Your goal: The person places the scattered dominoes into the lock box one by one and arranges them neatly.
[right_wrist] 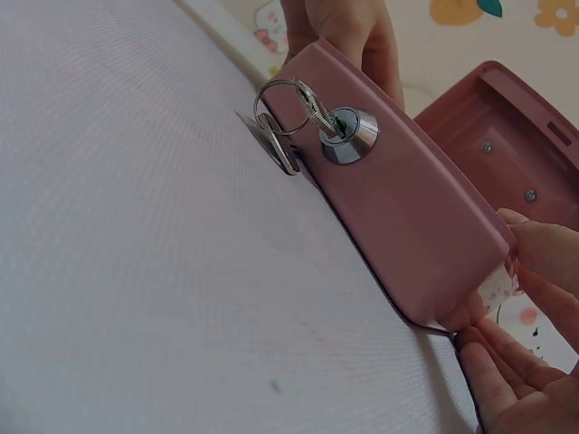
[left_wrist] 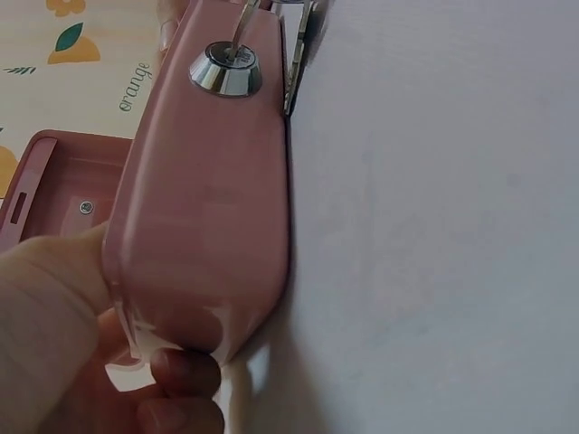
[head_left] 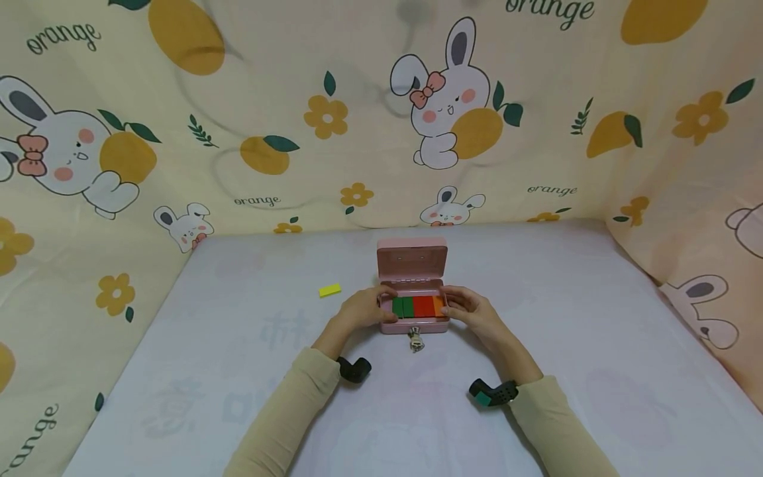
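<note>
A pink metal cash box (head_left: 414,327) stands on the table with its lid (head_left: 412,260) raised at the back. Inside lie green blocks (head_left: 402,307), red blocks (head_left: 424,307) and an orange block (head_left: 438,305), side by side. My left hand (head_left: 366,307) grips the box's left end, thumb over the rim and fingers around the outside. At the opposite end my right hand (head_left: 473,310) holds the box likewise, its thumb at the top edge beside the orange block. Keys on a ring (right_wrist: 312,107) hang from the silver lock (right_wrist: 351,136) on the front wall.
A yellow block (head_left: 330,290) lies on the white tabletop (head_left: 238,371), left of the box. Behind and to the right hangs a cream cloth (head_left: 357,79) printed with rabbits and oranges. Each wrist wears a black camera mount (head_left: 355,370).
</note>
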Demonstrator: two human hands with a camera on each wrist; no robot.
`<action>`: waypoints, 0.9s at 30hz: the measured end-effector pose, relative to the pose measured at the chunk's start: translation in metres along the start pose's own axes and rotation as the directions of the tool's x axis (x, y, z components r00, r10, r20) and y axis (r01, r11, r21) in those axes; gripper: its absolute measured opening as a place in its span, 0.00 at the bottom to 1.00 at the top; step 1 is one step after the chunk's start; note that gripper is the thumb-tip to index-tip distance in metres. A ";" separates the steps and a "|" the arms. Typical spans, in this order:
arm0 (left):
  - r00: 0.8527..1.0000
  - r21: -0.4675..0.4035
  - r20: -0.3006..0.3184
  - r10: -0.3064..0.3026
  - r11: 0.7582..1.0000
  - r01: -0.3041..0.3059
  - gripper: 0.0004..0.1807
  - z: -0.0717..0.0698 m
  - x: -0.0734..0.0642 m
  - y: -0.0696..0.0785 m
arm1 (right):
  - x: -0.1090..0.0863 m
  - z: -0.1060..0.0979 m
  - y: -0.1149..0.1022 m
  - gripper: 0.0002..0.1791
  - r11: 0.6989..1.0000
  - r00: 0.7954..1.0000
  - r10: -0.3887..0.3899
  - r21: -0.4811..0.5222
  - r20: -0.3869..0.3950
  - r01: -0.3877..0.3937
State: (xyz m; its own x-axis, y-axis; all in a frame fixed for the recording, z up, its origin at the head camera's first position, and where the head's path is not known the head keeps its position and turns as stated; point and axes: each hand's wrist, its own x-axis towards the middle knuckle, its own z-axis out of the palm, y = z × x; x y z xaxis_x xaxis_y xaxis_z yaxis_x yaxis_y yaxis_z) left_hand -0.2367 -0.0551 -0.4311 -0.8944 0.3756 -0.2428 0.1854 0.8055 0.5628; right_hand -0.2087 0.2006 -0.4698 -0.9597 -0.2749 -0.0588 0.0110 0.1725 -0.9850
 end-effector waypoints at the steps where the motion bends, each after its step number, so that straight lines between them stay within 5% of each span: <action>1: 1.000 -0.008 -0.003 0.002 1.000 -0.002 0.28 0.000 0.000 0.000 | 0.000 0.000 0.000 0.31 1.000 1.000 0.001 0.000 0.000 -0.001; 11: 0.990 -0.068 -0.115 0.083 0.994 -0.091 0.29 0.010 0.000 -0.011 | -0.001 0.001 0.001 0.31 1.000 1.000 0.002 0.006 -0.002 -0.002; 27: 0.954 -0.172 -0.251 0.164 0.962 -0.210 0.21 0.015 -0.006 -0.020 | -0.001 0.000 -0.001 0.31 1.000 1.000 -0.008 -0.009 0.000 0.008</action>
State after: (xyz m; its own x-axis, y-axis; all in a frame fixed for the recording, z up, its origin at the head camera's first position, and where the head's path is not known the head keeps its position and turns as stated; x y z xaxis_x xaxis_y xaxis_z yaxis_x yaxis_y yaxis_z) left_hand -0.2292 -0.0666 -0.4529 -0.9251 0.3753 0.0587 0.2967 0.6173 0.7286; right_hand -0.2077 0.2009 -0.4687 -0.9598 -0.2759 -0.0512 0.0009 0.1793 -0.9838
